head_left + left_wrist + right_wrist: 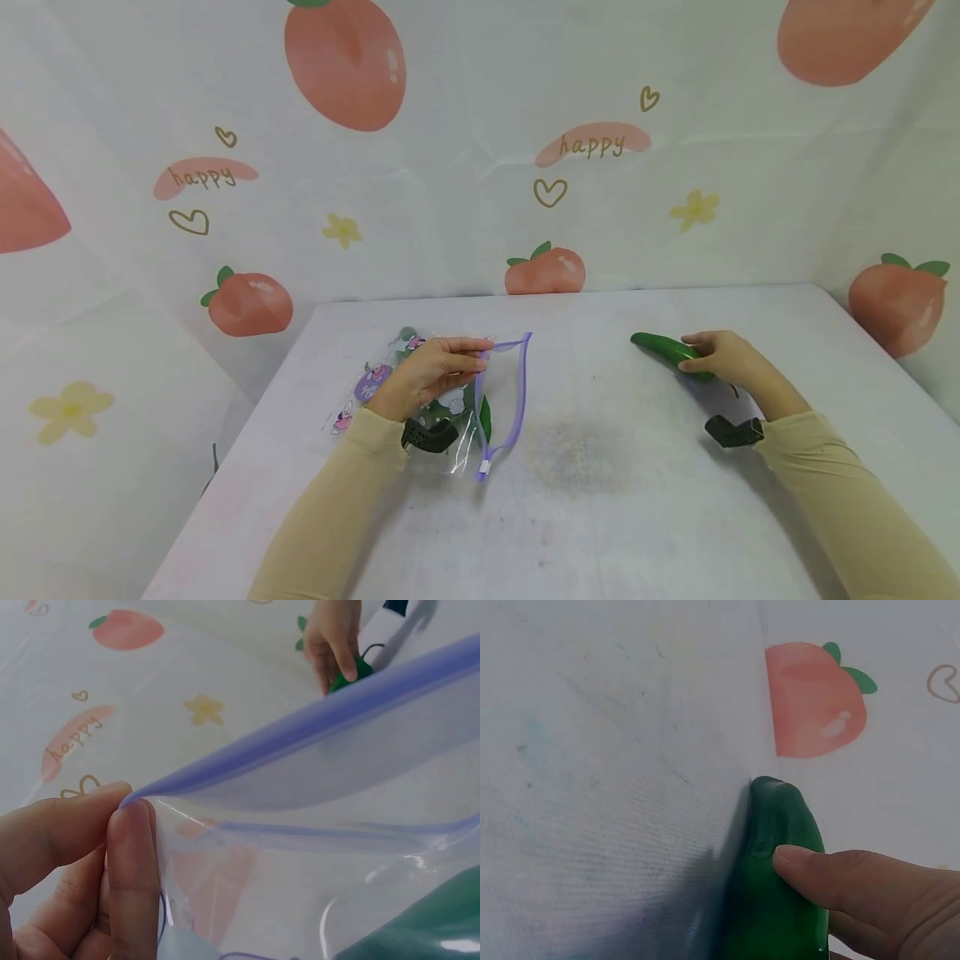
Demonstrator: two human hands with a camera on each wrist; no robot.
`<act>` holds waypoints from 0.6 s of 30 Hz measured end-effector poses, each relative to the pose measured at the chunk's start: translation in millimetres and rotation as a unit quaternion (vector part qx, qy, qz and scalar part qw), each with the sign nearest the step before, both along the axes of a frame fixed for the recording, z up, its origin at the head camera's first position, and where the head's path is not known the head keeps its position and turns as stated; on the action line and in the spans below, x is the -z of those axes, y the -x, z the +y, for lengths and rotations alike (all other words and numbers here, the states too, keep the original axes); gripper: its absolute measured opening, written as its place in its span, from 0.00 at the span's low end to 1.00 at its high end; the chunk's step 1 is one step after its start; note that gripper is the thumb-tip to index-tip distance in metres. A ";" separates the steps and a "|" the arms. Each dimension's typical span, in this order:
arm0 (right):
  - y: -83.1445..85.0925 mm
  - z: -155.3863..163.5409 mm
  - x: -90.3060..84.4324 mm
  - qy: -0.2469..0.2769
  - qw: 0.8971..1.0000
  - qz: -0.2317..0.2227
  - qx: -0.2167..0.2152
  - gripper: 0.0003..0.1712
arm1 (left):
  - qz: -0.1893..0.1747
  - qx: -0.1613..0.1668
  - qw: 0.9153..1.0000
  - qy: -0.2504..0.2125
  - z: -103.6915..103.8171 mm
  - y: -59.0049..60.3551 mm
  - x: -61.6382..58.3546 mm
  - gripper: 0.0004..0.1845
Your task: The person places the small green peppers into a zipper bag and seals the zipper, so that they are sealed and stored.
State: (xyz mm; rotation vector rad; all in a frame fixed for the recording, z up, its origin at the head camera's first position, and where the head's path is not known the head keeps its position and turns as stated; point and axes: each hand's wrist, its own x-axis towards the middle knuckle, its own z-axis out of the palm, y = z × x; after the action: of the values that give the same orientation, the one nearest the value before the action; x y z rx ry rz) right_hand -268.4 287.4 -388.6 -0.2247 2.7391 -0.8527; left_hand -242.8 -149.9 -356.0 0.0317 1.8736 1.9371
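My left hand [435, 373] pinches the purple rim of a clear zip bag [521, 400] between thumb and fingers. The bag's mouth gapes toward the right, with a white slider at its near end. Cartoon prints cover the bag, and a glossy green item [431, 919] lies inside, partly hidden by the prints and the hand. On the right, my right hand [723, 357] grips a green pepper [662, 347] near its stem end, the thumb [799, 862] pressed along its side. The pepper's tip points left, away from the hand.
A white table [585, 533] with a brownish stain in the middle lies under both hands. Behind it hangs a white cloth [450, 192] printed with peaches, hearts and flowers. Dark wrist devices [735, 432] sit below each hand.
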 end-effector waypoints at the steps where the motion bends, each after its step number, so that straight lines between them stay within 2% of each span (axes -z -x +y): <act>1: 0.2 0.1 0.2 -0.001 1.000 0.000 0.000 0.40 | 0.000 0.000 1.000 -0.002 0.0 -0.1 -0.1 0.22; 10: 1.0 -1.3 3.8 -0.006 1.000 0.013 0.005 0.39 | 0.007 0.006 1.000 -0.005 -1.2 0.0 0.9 0.22; 18: -0.9 -1.8 2.8 0.004 1.000 0.005 0.011 0.37 | 0.001 0.003 1.000 -0.006 -1.1 -0.1 1.4 0.22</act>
State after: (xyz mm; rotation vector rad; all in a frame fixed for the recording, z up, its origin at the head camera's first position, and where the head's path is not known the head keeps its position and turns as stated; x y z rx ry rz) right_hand -267.6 285.6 -391.4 -0.2025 2.7519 -0.8714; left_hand -242.7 -151.0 -357.4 0.0423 1.8598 1.9455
